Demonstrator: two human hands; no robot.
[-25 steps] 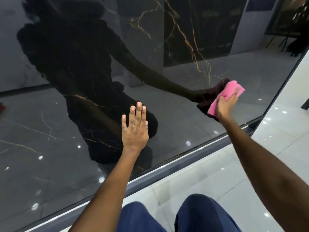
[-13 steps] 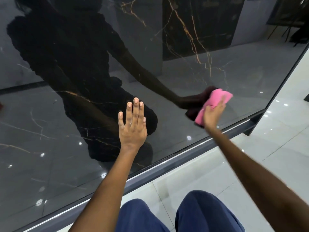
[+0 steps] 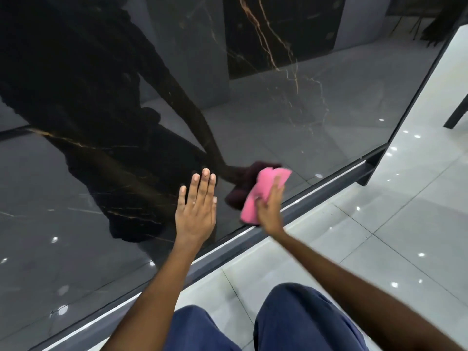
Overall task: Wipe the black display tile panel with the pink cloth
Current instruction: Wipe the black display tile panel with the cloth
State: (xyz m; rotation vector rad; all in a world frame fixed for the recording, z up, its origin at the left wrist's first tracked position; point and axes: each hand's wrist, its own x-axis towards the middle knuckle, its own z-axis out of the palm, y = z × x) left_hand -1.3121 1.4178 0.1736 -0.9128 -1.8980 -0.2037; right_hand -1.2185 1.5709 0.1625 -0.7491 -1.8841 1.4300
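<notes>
Right hand pressing folded pink cloth flat near glossy black gold-veined tile panel's lower edge, left hand flat, fingers straight, on panel beside it

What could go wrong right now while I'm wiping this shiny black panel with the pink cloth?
Your left hand rests bare and flat on the black panel, so it will likely leave fresh prints. The pink cloth under your right hand is close to the bottom frame, so it might snag there.

Bright overhead lights glare as white spots on glossy surfaces; slight motion blur, wide-angle edge bending.
</notes>
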